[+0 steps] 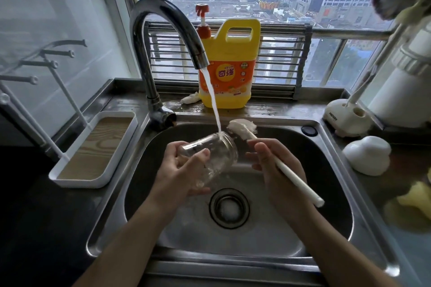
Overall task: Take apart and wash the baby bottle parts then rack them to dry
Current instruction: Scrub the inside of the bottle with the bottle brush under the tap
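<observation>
Over the sink (pixel 116 205), left hand (pixel 177 175) partly covers the clear bottle (pixel 217 156).

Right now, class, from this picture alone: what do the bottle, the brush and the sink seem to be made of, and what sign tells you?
Bottle: clear, glossy, see-through; glass or hard plastic, cannot tell which.
Brush: matt white handle, probably plastic; pale bristly head.
Sink: looks like stainless steel, grey metal with soft reflections.

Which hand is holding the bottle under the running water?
The left hand. Its fingers curl around the clear bottle, tilted under the stream from the faucet. The right hand grips the white brush instead.
</observation>
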